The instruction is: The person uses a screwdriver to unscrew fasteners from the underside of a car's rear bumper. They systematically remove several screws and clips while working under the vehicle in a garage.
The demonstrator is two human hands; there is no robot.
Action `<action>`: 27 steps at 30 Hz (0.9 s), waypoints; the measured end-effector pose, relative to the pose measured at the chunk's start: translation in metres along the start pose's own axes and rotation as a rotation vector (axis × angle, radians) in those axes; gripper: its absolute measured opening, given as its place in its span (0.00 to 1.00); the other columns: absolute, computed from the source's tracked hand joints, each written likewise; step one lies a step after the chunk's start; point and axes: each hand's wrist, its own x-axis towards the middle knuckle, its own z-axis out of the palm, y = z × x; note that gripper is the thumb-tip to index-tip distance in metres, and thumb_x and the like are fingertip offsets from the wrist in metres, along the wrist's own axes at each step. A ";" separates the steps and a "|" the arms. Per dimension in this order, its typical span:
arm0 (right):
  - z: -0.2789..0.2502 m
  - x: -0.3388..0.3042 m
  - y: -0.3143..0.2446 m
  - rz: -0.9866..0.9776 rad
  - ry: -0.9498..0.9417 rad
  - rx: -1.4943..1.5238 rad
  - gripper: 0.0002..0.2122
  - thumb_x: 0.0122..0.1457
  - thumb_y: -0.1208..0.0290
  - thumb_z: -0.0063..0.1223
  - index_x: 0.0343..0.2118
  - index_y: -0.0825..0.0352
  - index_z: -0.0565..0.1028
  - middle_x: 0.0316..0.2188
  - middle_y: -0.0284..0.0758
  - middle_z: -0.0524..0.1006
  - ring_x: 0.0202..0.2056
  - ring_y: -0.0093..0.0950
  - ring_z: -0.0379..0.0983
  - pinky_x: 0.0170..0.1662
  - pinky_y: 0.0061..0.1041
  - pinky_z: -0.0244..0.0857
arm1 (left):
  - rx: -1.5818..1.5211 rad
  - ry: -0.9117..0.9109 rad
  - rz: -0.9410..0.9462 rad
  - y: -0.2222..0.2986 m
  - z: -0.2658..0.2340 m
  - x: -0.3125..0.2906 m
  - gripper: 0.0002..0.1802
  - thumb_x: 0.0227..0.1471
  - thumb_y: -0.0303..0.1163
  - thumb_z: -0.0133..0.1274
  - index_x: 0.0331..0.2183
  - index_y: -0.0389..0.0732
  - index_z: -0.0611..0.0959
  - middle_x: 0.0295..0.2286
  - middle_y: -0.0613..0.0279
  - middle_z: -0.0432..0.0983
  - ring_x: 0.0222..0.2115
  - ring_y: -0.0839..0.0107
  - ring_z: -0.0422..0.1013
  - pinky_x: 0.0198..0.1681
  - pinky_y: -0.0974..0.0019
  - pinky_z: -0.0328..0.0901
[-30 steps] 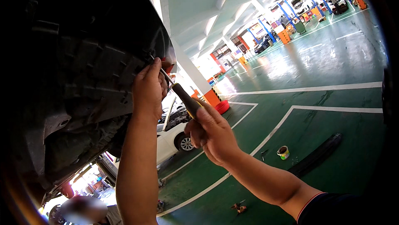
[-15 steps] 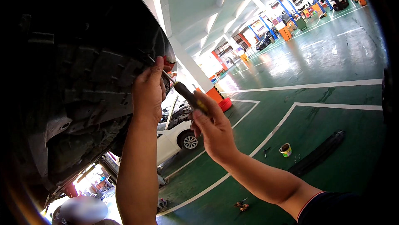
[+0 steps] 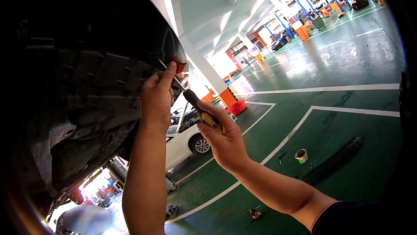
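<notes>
A screwdriver (image 3: 192,98) with a black and yellow handle points up and left at the underside of a raised dark car (image 3: 100,74). My right hand (image 3: 223,137) is closed round the rear of its handle, thumb and fingers wrapping the yellow part. Higher up, my left hand (image 3: 157,92) pinches the metal shaft, its thumb pointing up along it. The shaft's tip reaches the dark panel edge, beside a red lamp piece (image 3: 178,64). Shadow hides what the tip touches.
A white car (image 3: 186,144) with its hood up stands behind my hands. On the green floor lie an open can (image 3: 301,156), a long black strip (image 3: 333,161) and a power tool (image 3: 254,213). A pillar (image 3: 204,72) rises beyond; a person (image 3: 87,220) is at lower left.
My right hand's hold on the handle has shifted, and more of its yellow part shows. My left hand has sunk slightly, baring more shaft near the tip. The view has moved a little.
</notes>
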 end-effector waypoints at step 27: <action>-0.051 -0.033 -0.058 0.026 0.116 0.066 0.23 0.63 0.81 0.52 0.62 0.70 0.68 0.42 0.35 0.75 0.32 0.16 0.70 0.34 0.15 0.65 | -0.713 0.390 -0.340 -0.060 0.032 -0.042 0.15 0.60 0.45 0.51 0.30 0.43 0.74 0.17 0.73 0.56 0.15 0.77 0.53 0.18 0.70 0.47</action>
